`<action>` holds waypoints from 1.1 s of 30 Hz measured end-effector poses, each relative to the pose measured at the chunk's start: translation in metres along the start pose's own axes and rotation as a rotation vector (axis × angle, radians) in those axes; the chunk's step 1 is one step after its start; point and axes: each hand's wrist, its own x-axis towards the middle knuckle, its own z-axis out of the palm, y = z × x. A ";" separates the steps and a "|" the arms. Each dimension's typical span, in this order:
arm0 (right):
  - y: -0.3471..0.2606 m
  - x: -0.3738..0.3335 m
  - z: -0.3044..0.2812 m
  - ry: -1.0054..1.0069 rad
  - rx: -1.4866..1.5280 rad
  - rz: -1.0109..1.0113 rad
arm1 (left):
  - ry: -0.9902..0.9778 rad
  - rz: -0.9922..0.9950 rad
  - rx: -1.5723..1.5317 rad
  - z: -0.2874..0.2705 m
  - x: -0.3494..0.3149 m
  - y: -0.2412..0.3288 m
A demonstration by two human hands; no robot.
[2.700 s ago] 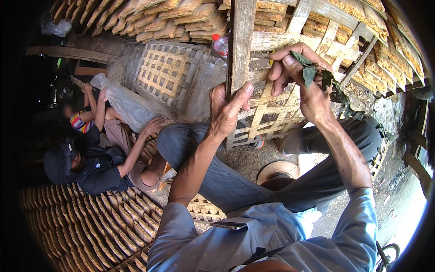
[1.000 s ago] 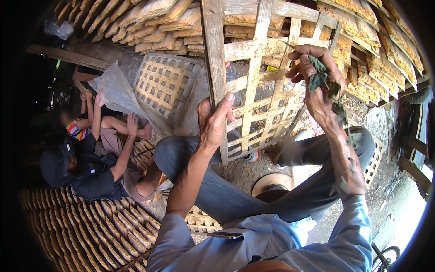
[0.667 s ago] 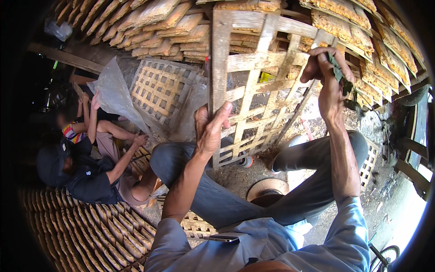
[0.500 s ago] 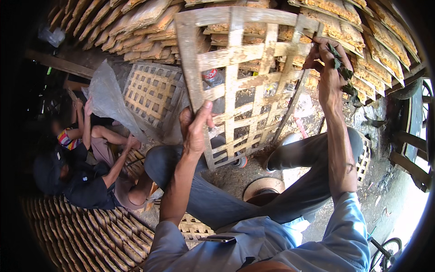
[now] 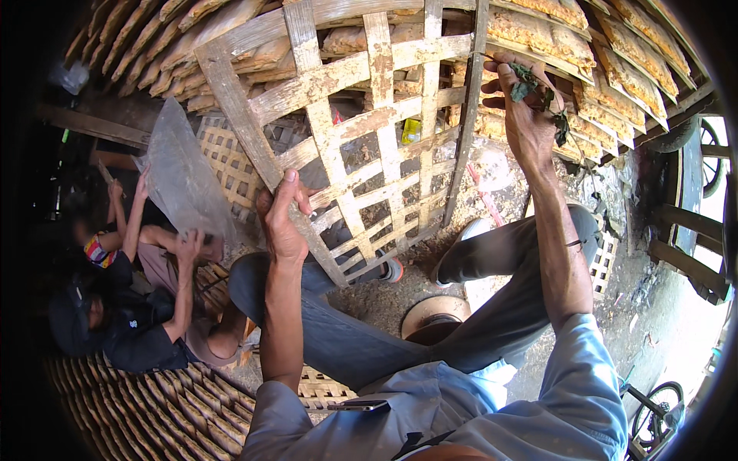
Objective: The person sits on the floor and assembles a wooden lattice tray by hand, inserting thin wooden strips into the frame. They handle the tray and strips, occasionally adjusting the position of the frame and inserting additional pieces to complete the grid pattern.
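Head view: the wooden lattice frame [image 5: 361,131] stands tilted up in front of the person, above the knees, its long slats running up and away. The left hand [image 5: 283,223] grips its lower left rail, fingers wrapped around. The right hand [image 5: 525,115] holds the frame's right edge, higher up, pinching dark green leaves [image 5: 538,88].

Lattice tray [image 5: 361,146] ahead; stacked racks [image 5: 154,415] lower left; wheel [image 5: 653,411] perhaps right.

Tilted wooden lattice rack [image 5: 361,146], hand-held
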 end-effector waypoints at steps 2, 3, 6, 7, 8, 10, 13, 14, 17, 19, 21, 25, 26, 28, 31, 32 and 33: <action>0.002 0.001 -0.002 0.004 -0.060 -0.078 | -0.007 -0.006 -0.006 0.000 0.001 0.000; 0.001 0.001 -0.004 -0.017 -0.034 -0.095 | -0.017 -0.007 -0.009 -0.002 0.001 0.000; 0.016 0.006 -0.014 -0.112 -0.060 -0.266 | -0.027 -0.020 -0.008 0.000 0.001 0.000; 0.019 0.008 -0.017 -0.127 -0.123 -0.318 | -0.025 -0.026 -0.003 0.001 0.001 0.000; 0.022 0.008 -0.022 -0.139 -0.187 -0.368 | -0.034 -0.025 -0.007 0.003 0.000 0.000; 0.018 0.005 -0.016 -0.141 -0.293 -0.382 | -0.030 -0.013 0.011 0.002 -0.004 0.004; 0.018 0.008 -0.013 -0.041 -0.497 -0.453 | -0.029 -0.012 -0.009 0.005 -0.004 0.002; 0.017 0.008 -0.012 -0.003 -0.540 -0.496 | -0.035 -0.007 -0.019 0.005 -0.003 0.001; 0.005 0.003 -0.011 -0.008 -0.634 -0.465 | -0.040 -0.023 0.004 0.002 -0.004 -0.003; 0.003 0.001 -0.007 0.000 -0.712 -0.499 | -0.030 -0.019 0.016 0.002 -0.004 -0.002; 0.001 -0.002 -0.004 -0.001 -0.798 -0.557 | -0.020 -0.004 0.012 0.006 -0.006 -0.002; 0.001 -0.003 -0.011 -0.068 -0.817 -0.526 | -0.047 -0.017 -0.021 0.012 -0.008 -0.002; 0.002 -0.003 -0.013 -0.072 -0.827 -0.528 | -0.040 -0.020 -0.007 0.013 -0.008 -0.003; 0.003 -0.002 -0.014 -0.076 -0.843 -0.536 | -0.027 -0.022 0.023 0.017 -0.007 -0.006; 0.006 -0.002 -0.010 -0.125 -0.912 -0.463 | 0.025 -0.107 0.064 0.016 -0.008 -0.008; 0.006 -0.001 -0.007 -0.140 -0.946 -0.438 | 0.049 -0.122 0.099 0.014 -0.009 -0.010; 0.000 -0.003 -0.005 -0.209 -0.900 -0.285 | 0.003 -0.075 0.120 0.008 -0.010 -0.014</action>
